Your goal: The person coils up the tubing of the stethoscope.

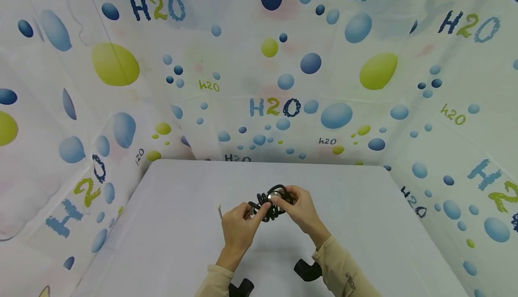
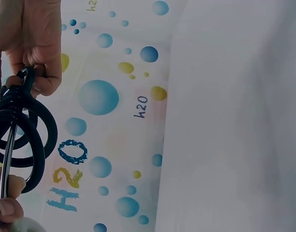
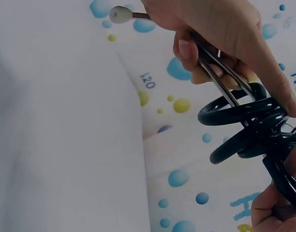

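At lower centre of the frame I see the stethoscope (image 1: 263, 199), probably light, its black tube (image 3: 220, 117) springy, its metal rods (image 2: 8, 162) stiff, best held where the fingers are: left hand (image 1: 238, 228) pinching the rods, right hand (image 1: 300, 207) pinching the tube.

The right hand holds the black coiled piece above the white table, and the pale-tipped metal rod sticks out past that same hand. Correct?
Not quite: the pale-tipped metal rod sticks out past the left hand, as the head view shows. The right hand does hold the black coiled piece above the white table.
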Action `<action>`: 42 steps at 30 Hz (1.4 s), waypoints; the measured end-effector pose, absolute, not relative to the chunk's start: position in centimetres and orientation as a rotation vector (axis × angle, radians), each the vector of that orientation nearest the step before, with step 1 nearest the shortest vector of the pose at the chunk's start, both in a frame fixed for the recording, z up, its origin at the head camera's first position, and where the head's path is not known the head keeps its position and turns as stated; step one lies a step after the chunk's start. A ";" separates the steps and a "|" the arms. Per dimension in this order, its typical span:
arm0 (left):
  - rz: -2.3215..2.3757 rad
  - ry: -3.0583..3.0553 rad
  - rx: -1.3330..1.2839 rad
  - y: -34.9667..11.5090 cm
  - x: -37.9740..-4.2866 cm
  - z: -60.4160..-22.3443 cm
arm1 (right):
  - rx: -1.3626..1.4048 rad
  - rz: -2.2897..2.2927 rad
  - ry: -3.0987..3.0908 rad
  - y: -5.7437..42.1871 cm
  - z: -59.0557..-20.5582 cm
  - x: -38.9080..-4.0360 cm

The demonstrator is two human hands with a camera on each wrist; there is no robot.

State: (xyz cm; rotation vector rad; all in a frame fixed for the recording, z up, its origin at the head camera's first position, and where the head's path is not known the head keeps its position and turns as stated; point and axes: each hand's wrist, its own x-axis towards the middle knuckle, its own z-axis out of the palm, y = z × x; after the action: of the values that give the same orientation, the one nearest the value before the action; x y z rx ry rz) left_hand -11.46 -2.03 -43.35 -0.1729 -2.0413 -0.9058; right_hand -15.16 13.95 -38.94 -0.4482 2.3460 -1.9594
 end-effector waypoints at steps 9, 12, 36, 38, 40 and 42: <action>-0.913 -2.051 -0.174 -2.0 -11.7 -43.2 | -0.365 -2.070 2.262 13.7 -39.2 -15.0; -0.925 -2.046 -0.177 -2.0 -11.9 -43.2 | -0.357 -2.080 2.276 13.6 -39.3 -15.3; -0.945 -2.007 -0.208 -3.1 -12.7 -43.6 | -0.558 -1.978 2.439 13.0 -39.9 -15.6; -0.926 -2.011 -0.213 -3.0 -12.8 -43.7 | -0.553 -1.990 2.458 12.9 -40.0 -15.7; -0.910 -2.015 -0.215 -2.9 -12.9 -43.7 | -0.545 -2.003 2.490 12.7 -40.2 -15.7; -0.896 -2.019 -0.216 -2.9 -12.9 -43.8 | -0.519 -2.011 2.531 12.5 -40.5 -15.9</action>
State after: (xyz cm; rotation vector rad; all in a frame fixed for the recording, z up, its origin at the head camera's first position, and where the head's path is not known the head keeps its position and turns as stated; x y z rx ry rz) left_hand -12.93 -2.93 -43.79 -0.2163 -2.0190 -0.8956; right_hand -15.87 12.54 -40.53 -0.5193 2.5310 -2.0110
